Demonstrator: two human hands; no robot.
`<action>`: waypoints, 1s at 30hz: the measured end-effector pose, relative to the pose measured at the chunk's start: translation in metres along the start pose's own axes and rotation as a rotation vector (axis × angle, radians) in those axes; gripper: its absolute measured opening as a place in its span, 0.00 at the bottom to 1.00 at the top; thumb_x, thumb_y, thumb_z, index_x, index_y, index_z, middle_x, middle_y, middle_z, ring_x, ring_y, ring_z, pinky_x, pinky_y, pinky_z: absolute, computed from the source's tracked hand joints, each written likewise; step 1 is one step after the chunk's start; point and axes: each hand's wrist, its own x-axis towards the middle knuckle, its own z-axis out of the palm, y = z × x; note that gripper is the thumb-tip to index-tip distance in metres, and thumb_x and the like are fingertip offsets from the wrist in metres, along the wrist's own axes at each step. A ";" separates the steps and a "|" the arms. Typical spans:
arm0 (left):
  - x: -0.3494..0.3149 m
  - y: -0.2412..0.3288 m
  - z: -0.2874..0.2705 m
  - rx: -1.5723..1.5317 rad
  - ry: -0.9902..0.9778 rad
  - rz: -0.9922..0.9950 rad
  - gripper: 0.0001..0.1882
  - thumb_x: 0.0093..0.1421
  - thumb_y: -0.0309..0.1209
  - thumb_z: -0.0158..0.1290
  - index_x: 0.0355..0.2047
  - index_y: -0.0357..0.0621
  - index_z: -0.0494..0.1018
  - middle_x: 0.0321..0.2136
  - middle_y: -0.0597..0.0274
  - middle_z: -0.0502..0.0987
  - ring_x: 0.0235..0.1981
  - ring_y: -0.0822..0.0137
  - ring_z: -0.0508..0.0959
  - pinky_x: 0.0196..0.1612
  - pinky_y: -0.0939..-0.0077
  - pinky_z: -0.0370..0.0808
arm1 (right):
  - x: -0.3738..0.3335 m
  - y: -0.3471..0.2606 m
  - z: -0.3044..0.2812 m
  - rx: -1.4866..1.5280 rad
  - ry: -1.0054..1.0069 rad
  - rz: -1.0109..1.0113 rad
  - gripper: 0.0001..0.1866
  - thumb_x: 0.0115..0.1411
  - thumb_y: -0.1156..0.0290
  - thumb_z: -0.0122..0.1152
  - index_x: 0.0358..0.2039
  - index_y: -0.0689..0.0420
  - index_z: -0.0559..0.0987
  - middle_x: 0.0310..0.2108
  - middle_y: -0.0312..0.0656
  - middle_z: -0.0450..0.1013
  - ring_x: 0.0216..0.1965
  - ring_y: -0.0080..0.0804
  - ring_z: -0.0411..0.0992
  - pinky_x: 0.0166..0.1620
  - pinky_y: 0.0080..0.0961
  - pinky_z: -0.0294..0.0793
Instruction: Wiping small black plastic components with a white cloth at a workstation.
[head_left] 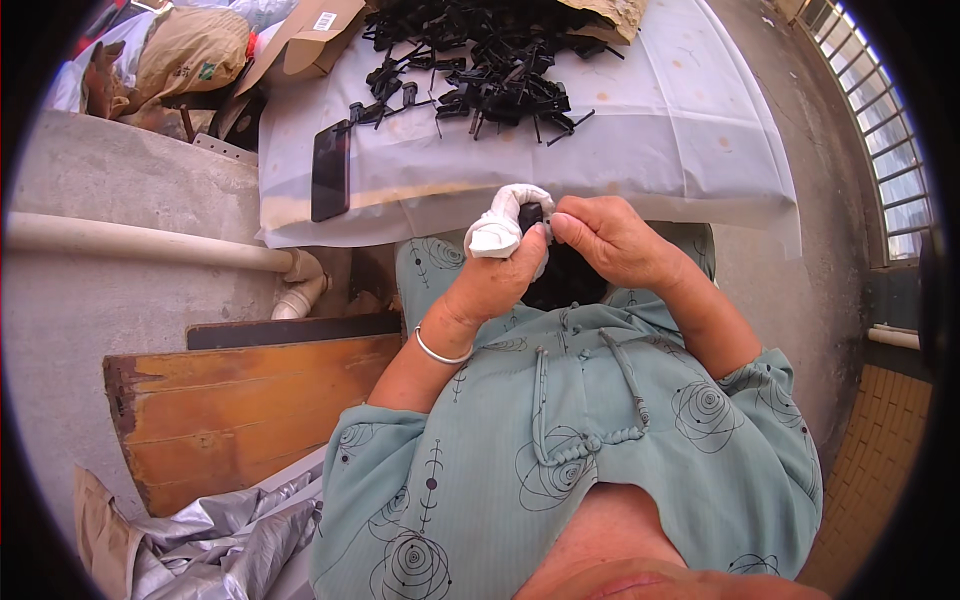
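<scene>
My left hand [492, 288], with a silver bangle on its wrist, is closed on a small black plastic part [530, 214]. A white cloth [497, 222] is wrapped about its fingers and partly around the part. Just to the right, my right hand [622, 245] is closed in a pinch against the part's right side; what its fingertips grip is hidden. Both hands are in front of my chest, at the near edge of the table [690, 110]. On the table's far side lies a tangled pile of similar black parts [510, 70], several with thin pins sticking out.
A dark phone [331, 172] lies at the table's left edge, near an open cardboard box [315, 40]. Full bags [190, 55] are heaped at the far left. Below them run a white pipe [150, 240] and a wooden board [255, 415]. A barred window [880, 130] is at right.
</scene>
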 end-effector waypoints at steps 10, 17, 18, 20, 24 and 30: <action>-0.002 0.002 0.001 0.434 0.047 0.118 0.13 0.54 0.23 0.44 0.42 0.38 0.63 0.31 0.59 0.68 0.34 0.68 0.70 0.38 0.77 0.67 | 0.007 0.014 0.001 -0.021 -0.161 0.090 0.14 0.62 0.67 0.47 0.24 0.64 0.69 0.17 0.44 0.63 0.21 0.28 0.56 0.28 0.26 0.64; 0.013 -0.012 -0.012 0.832 0.107 0.308 0.13 0.53 0.31 0.52 0.38 0.38 0.72 0.40 0.47 0.73 0.40 0.50 0.73 0.46 0.65 0.68 | 0.051 0.065 -0.055 -0.706 0.381 0.052 0.07 0.56 0.69 0.51 0.33 0.59 0.72 0.29 0.50 0.73 0.28 0.47 0.71 0.33 0.35 0.69; 0.014 -0.015 -0.009 0.834 0.108 0.311 0.13 0.53 0.31 0.52 0.38 0.38 0.72 0.40 0.47 0.73 0.40 0.50 0.73 0.46 0.65 0.68 | 0.055 0.069 -0.059 -0.806 0.320 0.093 0.07 0.56 0.70 0.51 0.33 0.59 0.71 0.29 0.50 0.73 0.29 0.49 0.71 0.34 0.37 0.68; 0.014 -0.017 -0.003 0.472 0.257 0.229 0.13 0.53 0.29 0.52 0.39 0.38 0.72 0.40 0.46 0.73 0.40 0.49 0.73 0.44 0.66 0.69 | 0.057 0.070 -0.058 -0.904 0.251 0.125 0.06 0.56 0.70 0.51 0.32 0.58 0.70 0.29 0.50 0.72 0.30 0.50 0.70 0.34 0.40 0.68; 0.025 -0.005 0.004 0.607 0.387 0.362 0.13 0.53 0.28 0.52 0.40 0.37 0.71 0.37 0.45 0.73 0.39 0.50 0.73 0.43 0.66 0.70 | 0.030 0.052 -0.039 -0.806 0.097 -0.099 0.05 0.54 0.71 0.53 0.30 0.58 0.70 0.24 0.46 0.70 0.27 0.46 0.70 0.30 0.39 0.67; 0.042 -0.002 -0.001 0.564 0.189 0.030 0.16 0.55 0.29 0.51 0.42 0.34 0.66 0.27 0.50 0.74 0.24 0.58 0.76 0.29 0.69 0.72 | 0.005 0.012 -0.016 -0.739 0.094 -0.396 0.04 0.50 0.77 0.56 0.27 0.59 0.70 0.20 0.42 0.68 0.23 0.42 0.68 0.24 0.33 0.66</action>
